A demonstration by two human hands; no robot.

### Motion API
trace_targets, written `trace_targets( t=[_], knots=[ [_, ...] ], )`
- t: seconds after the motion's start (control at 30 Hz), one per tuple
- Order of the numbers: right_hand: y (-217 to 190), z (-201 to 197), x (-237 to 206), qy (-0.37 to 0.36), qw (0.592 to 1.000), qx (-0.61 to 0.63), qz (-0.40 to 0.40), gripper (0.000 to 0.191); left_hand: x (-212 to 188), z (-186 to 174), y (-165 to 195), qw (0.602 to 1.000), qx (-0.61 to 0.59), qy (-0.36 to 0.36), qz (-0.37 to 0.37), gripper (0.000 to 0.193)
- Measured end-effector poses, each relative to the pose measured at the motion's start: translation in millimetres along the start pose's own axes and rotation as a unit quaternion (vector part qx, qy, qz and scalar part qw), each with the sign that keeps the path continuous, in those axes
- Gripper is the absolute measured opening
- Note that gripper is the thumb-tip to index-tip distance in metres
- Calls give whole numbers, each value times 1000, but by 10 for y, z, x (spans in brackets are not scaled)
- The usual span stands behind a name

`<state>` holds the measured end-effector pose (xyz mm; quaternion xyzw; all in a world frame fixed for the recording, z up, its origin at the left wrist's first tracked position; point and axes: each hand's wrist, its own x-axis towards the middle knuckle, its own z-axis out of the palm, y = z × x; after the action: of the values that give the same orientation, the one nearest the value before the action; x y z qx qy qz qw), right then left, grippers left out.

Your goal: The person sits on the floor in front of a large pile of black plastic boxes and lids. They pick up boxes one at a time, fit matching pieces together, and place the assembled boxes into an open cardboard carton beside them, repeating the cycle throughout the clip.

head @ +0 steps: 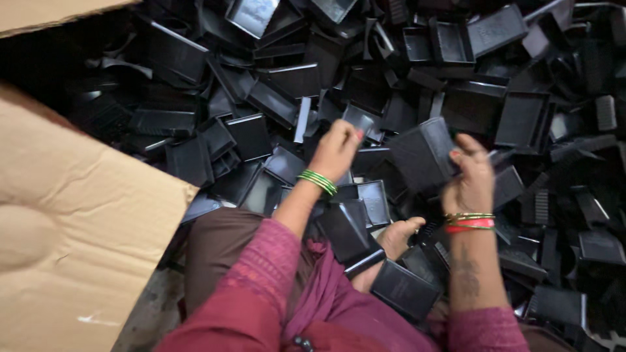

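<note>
Black plastic trays (391, 98) lie heaped in a large pile that fills most of the view. Left of the pile stands a brown cardboard box (72, 221). Over the pile's near edge, the right hand (471, 179) grasps one black tray (424, 153), tilted on edge. Just left of it, the left hand (336, 150), wearing green bangles (318, 181), reaches into the pile, fingers curled; whether it grips anything is unclear.

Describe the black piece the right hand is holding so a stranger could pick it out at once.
Start from the heap of black plastic parts covering the floor, then find the right hand with red and gold bangles. The black box-shaped piece it grips is raised above the pile, unlike the loose ones.
</note>
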<state>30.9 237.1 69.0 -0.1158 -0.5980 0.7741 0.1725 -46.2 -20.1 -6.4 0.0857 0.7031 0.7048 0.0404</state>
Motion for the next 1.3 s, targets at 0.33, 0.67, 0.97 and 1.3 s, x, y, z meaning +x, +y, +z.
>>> trace_targets(
  t=[0.33,0.67,0.97,1.3],
  knots=[
    [517,958,-422,37,986,-29,159,28,-20,75,-208,960,-252,23,-119,47],
    [624,678,-360,-13,995,14,93,28,9,123,-138,994,-57,67,-71,58],
    [95,688,-273,-33,993,-110,-30,45,-96,-261,450,975,-142,109,-129,54],
    [82,956,-504,-169,982,-80,36,46,-252,-58,505,883,-410,-53,-222,47]
  ],
)
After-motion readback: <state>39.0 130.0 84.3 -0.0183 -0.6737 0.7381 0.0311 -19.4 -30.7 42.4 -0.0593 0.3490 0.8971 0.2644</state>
